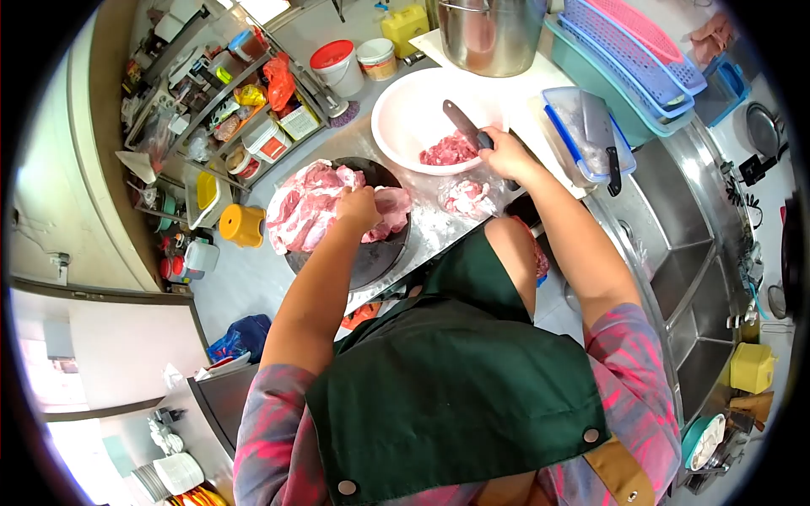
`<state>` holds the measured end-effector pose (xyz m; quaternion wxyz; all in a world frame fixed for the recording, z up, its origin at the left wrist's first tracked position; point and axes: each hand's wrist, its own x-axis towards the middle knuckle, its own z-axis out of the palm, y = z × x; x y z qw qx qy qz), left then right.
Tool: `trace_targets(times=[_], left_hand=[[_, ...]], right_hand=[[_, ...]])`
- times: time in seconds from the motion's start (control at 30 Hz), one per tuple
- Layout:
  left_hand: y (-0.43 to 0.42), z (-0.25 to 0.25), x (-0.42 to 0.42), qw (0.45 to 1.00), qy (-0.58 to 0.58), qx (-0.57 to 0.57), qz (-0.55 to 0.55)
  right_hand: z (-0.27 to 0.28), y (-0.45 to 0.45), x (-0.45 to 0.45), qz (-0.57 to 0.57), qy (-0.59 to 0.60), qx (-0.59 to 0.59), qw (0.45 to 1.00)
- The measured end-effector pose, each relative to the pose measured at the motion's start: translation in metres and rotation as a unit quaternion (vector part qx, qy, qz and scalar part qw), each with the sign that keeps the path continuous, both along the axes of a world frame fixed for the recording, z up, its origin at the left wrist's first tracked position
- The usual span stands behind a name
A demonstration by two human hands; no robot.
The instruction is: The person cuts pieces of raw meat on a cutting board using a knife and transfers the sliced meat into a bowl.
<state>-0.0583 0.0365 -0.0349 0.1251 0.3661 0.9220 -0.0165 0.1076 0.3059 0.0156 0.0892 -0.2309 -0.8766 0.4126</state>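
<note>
A large slab of raw meat (pixel 305 207) lies on a round dark cutting board (pixel 371 263) and hangs over its left edge. My left hand (pixel 359 207) is closed on the meat near the board's middle, fingertips partly hidden. In my right hand (pixel 509 157) is a knife (pixel 461 120), gripped by its dark handle, its broad blade angled up and left over a white bowl (pixel 396 114). Inside the bowl is a heap of cut red meat (pixel 448 150). Pale trimmings (pixel 468 199) rest on the metal table just below the bowl.
A steel pot (pixel 489 38) stands behind the bowl. To the right, a cleaver (pixel 599 131) lies across a clear blue-rimmed container (pixel 564 135), beside a steel sink (pixel 675 202). A yellow stool (pixel 242 225) and a loaded shelf rack (pixel 228 110) are at the left.
</note>
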Motion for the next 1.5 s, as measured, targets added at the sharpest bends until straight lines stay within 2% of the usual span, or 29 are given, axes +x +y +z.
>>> trace_targets(times=[0.07,0.17,0.3,0.33,0.37,0.43,0.47,0.57,0.6,0.7,0.73,0.83,0.93,1.03,1.07,1.1,1.17,1.23,1.27,1.3,1.37,1.43,1.47,1.5], left_hand=[[0.001,0.006,0.004,1.0,-0.015,-0.018,0.0],[-0.021,-0.033,-0.012,0.988,0.034,0.136,-0.069],[-0.034,-0.039,0.005,0.934,-0.01,0.355,-0.029],[-0.034,-0.047,0.009,0.914,0.027,0.405,-0.016],[-0.034,-0.058,0.019,0.897,0.057,0.436,0.052],[-0.036,-0.075,0.03,0.891,-0.059,0.401,0.206],[-0.033,-0.112,0.027,0.776,-0.189,0.53,0.284],[-0.031,-0.07,0.033,0.635,-0.46,0.519,0.341],[-0.028,-0.061,0.037,0.6,-0.47,0.534,0.366],[-0.027,-0.074,0.019,0.563,-0.549,0.495,0.37],[-0.022,-0.079,0.011,0.582,-0.533,0.456,0.411],[-0.016,-0.069,0.005,0.575,-0.578,0.421,0.397],[-0.003,-0.041,0.013,0.679,-0.485,0.39,0.389],[-0.005,-0.025,0.003,0.683,-0.475,0.479,0.279],[-0.011,-0.06,-0.029,0.618,-0.526,0.519,0.268],[-0.018,-0.033,-0.029,0.601,-0.516,0.529,0.304],[-0.028,0.01,-0.025,0.609,-0.445,0.53,0.388],[-0.05,0.006,-0.042,0.501,-0.53,0.575,0.37],[-0.055,0.003,-0.042,0.465,-0.541,0.595,0.37],[-0.056,0.009,-0.037,0.453,-0.512,0.611,0.4],[-0.087,-0.04,-0.065,0.484,-0.508,0.613,0.363],[-0.102,-0.03,-0.048,0.686,-0.411,0.478,0.364],[-0.102,-0.027,-0.031,0.739,-0.362,0.479,0.305],[-0.1,-0.025,-0.017,0.789,-0.317,0.433,0.3]], right_hand=[[-0.002,-0.004,0.002,-0.024,0.03,-0.02,0.999],[-0.006,-0.009,0.006,-0.057,0.041,-0.035,0.997],[-0.024,-0.005,0.003,-0.016,0.021,-0.005,1.0],[-0.021,-0.009,0.004,-0.023,0.023,-0.005,0.999],[-0.016,-0.012,0.005,-0.049,0.033,-0.011,0.998],[-0.009,-0.018,0.004,-0.097,0.049,-0.022,0.994],[-0.025,-0.014,0.001,-0.084,0.068,-0.01,0.994],[-0.019,-0.032,0.005,-0.074,0.063,-0.027,0.995],[-0.022,-0.038,0.004,-0.077,0.133,-0.022,0.988],[-0.025,-0.056,0.012,-0.108,0.15,-0.185,0.965],[-0.031,-0.06,0.013,-0.1,0.187,-0.234,0.949],[-0.03,-0.069,0.028,-0.098,0.207,-0.292,0.928],[-0.02,-0.075,0.044,-0.123,0.217,-0.372,0.894],[-0.013,-0.073,0.056,-0.137,0.235,-0.41,0.871],[-0.007,-0.073,0.061,-0.137,0.237,-0.424,0.863],[-0.001,-0.073,0.066,-0.137,0.239,-0.437,0.856],[0.002,-0.074,0.071,-0.135,0.228,-0.448,0.854],[-0.005,-0.073,0.071,-0.128,0.218,-0.442,0.861],[-0.011,-0.074,0.071,-0.122,0.208,-0.431,0.869],[-0.01,-0.079,0.072,-0.122,0.199,-0.435,0.87],[-0.009,-0.086,0.073,-0.101,0.156,-0.435,0.881],[-0.029,-0.088,0.068,-0.017,0.157,-0.389,0.908],[-0.033,-0.091,0.066,0.011,0.127,-0.371,0.92],[-0.038,-0.093,0.065,0.039,0.096,-0.351,0.931]])
